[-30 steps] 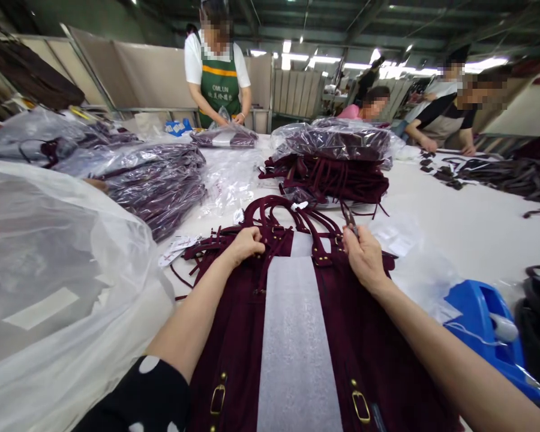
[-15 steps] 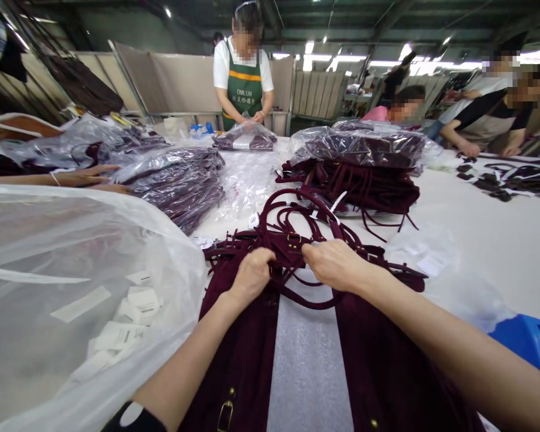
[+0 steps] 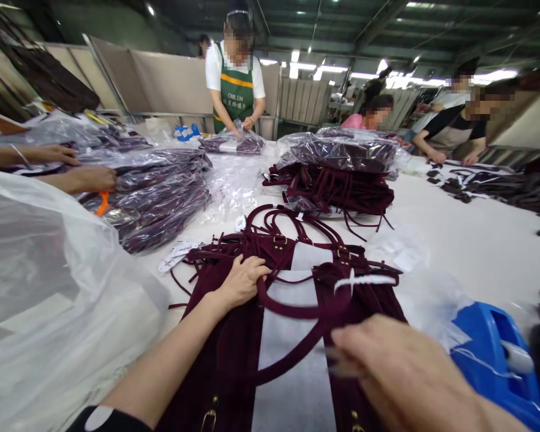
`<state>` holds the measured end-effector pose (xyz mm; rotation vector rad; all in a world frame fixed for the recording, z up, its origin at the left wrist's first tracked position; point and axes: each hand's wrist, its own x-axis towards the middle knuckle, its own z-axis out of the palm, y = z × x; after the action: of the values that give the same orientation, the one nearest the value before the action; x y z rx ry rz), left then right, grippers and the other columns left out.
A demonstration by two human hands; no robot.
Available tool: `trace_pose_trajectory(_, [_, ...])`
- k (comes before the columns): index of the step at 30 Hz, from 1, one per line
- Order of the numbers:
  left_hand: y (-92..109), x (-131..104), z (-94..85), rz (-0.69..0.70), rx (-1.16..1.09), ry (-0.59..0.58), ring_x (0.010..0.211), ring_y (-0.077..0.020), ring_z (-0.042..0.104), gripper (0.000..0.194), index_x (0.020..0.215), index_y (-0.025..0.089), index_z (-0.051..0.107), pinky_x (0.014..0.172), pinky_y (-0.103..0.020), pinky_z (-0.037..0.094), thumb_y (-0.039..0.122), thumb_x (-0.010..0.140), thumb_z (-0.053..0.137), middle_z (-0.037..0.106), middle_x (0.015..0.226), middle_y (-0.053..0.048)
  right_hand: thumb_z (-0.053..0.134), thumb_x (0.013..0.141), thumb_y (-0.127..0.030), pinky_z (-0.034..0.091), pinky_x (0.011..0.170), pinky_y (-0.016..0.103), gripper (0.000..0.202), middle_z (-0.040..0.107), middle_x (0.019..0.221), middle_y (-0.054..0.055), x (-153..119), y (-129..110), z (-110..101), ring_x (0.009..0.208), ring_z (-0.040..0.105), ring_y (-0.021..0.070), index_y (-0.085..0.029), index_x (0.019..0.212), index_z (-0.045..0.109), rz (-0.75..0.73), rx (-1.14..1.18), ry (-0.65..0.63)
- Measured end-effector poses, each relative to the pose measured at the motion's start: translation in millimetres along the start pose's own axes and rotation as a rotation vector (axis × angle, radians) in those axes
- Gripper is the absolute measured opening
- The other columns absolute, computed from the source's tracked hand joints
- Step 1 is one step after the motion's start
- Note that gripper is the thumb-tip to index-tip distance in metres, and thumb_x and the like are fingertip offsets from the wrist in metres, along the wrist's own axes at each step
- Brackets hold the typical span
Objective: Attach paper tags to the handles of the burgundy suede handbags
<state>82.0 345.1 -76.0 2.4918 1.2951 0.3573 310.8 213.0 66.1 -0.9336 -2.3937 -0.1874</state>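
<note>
— Head view: left hand [image 3: 240, 282] pressed flat, fingers curled over the upper edge of a maroon suede bag [image 3: 234, 348], pinning it. Right hand [image 3: 391, 366] raised close to the lens, blurred; seemingly pinched on a maroon handle strap [image 3: 292, 312] pulled toward the body, though grip hard to confirm.

— And the bag itself?

— Lay flat on the white table [image 3: 477, 240], straight ahead, with a white foam sheet [image 3: 292, 336] down its middle. Looked soft and limp, light enough, not slippery; strap loops and brass buckles [image 3: 209, 417] likely to snag. Best held by the handle base near the hardware, not by the loose fringe.

— Around it?

— Clear plastic sack [image 3: 49, 288] at left, blue tape dispenser [image 3: 490, 348] at right, stacks of bagged maroon bags [image 3: 162, 186] beyond. Another person's hands [image 3: 87, 177] at far left on a stack; a person in a green apron [image 3: 234, 90] across the table. Factory hall, strip lights overhead.
</note>
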Motion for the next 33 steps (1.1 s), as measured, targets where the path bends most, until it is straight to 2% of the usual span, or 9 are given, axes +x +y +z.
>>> trace_pose_trajectory(2, [6,-19,1.9,0.083,0.172,-0.042,0.124,-0.0279,0.033,0.034,0.113,0.026,0.054,0.101,-0.053,0.020,0.019,0.085,0.037,0.049,0.126,-0.007,0.039,0.088,-0.020,0.039,0.062,0.025,0.015,0.061,0.074,0.003,32,26,-3,0.065,0.055,0.0136,-0.016,0.094,0.052,0.089,0.006,0.116])
trace_pose_trajectory(6, [13,-45,3.4,0.105,0.376,-0.164,0.132,-0.0306,0.014,0.054,0.131,0.020,0.035,0.102,-0.052,0.019,0.009,0.078,0.037,0.030,0.140,-0.012,0.038,0.089,-0.029,0.034,0.053,0.023,0.019,0.054,0.062,-0.002,68,73,50,0.055,0.049,0.0120,-0.019,0.081,0.051,0.391,0.134,-0.165])
trace_pose_trajectory(10, [12,-46,-19.0,0.050,0.311,-0.317,0.130,-0.0288,0.022,0.064,0.130,0.015,0.038,0.103,-0.049,0.022,0.003,0.067,0.037,0.024,0.142,-0.013,0.039,0.089,-0.025,0.037,0.063,0.025,0.018,0.060,0.076,0.003,28,70,126,0.070,0.054,0.0141,-0.017,0.084,0.054,0.404,0.240,-0.482])
trace_pose_trajectory(13, [7,-23,-47.7,0.037,0.067,-0.389,0.117,-0.0176,0.045,0.059,0.120,0.021,0.051,0.100,-0.031,0.032,0.003,0.066,0.034,0.046,0.131,-0.003,0.037,0.090,-0.025,0.037,0.078,0.031,0.021,0.059,0.102,0.011,-8,58,150,0.093,0.053,0.0192,-0.015,0.095,0.055,0.426,0.190,-0.470])
trace_pose_trajectory(17, [-5,25,-55.1,-0.156,0.132,-0.139,0.094,-0.0196,0.058,0.037,0.101,0.016,0.061,0.087,-0.030,0.041,0.017,0.080,0.031,0.064,0.100,-0.008,0.036,0.090,-0.027,0.035,0.082,0.033,0.024,0.058,0.108,0.010,-11,64,144,0.099,0.051,0.0200,-0.016,0.102,0.054,0.508,0.192,-0.454])
trace_pose_trajectory(22, [-16,49,-21.1,-0.291,0.239,-0.263,0.084,-0.0270,0.060,0.045,0.080,0.014,0.061,0.075,-0.037,0.043,0.045,0.085,0.028,0.063,0.084,-0.013,0.031,0.092,-0.027,0.033,0.075,0.032,0.027,0.061,0.086,0.008,1,80,144,0.083,0.054,0.0196,-0.015,0.086,0.055,0.568,0.019,-0.506])
trace_pose_trajectory(24, [-15,45,-20.2,-0.325,0.202,-0.295,0.082,-0.0269,0.059,0.048,0.075,0.015,0.060,0.071,-0.035,0.043,0.052,0.083,0.029,0.063,0.081,-0.011,0.031,0.091,-0.028,0.032,0.073,0.032,0.027,0.061,0.085,0.008,2,80,145,0.083,0.053,0.0200,-0.016,0.086,0.054,0.539,-0.034,-0.512])
trace_pose_trajectory(27, [1,27,-37.3,-0.307,0.150,-0.289,0.076,-0.0234,0.058,0.043,0.071,0.018,0.058,0.066,-0.032,0.041,0.055,0.079,0.036,0.061,0.079,-0.006,0.033,0.091,-0.031,0.031,0.071,0.032,0.027,0.060,0.081,0.007,1,76,135,0.081,0.052,0.0205,-0.016,0.083,0.055,0.496,-0.045,-0.571])
trace_pose_trajectory(33, [61,-23,-74.9,0.015,0.188,-0.135,0.074,-0.0173,0.052,0.027,0.071,0.018,0.053,0.065,-0.027,0.038,0.043,0.078,0.047,0.055,0.076,-0.003,0.034,0.090,-0.032,0.031,0.077,0.032,0.027,0.057,0.079,0.005,-14,59,86,0.079,0.048,0.0167,-0.016,0.076,0.052,0.359,0.101,-0.532])
